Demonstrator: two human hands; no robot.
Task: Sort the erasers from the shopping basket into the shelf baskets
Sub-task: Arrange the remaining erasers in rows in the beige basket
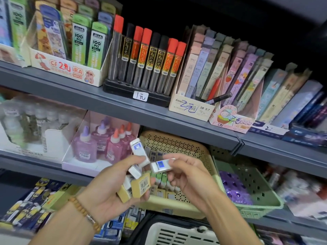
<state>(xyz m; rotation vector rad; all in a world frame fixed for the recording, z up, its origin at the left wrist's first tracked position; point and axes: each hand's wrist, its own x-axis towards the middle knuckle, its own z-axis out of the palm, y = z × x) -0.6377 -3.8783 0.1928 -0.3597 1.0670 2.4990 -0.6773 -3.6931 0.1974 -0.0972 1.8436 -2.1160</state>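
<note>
On the middle shelf at the left stand pink and purple glue bottles (99, 144) in a white tray. In front of them the left hand (113, 186), with a bead bracelet (83, 209) on its wrist, has its grip closed round a bunch of erasers: a white eraser (139, 152) sticking up above the fingers and tan erasers (138, 187) low in the palm. Just beside it, the right hand (187, 175) pinches a single blue-labelled eraser (161, 166) between thumb and fingers. Both hands hover in front of the beige basket (177, 144) on the shelf, which already has erasers lying in it. To its right, touching it, sits a green basket (256, 188) with purple items inside. At the bottom edge, below the hands, is the rim of the shopping basket (173, 232).
</note>
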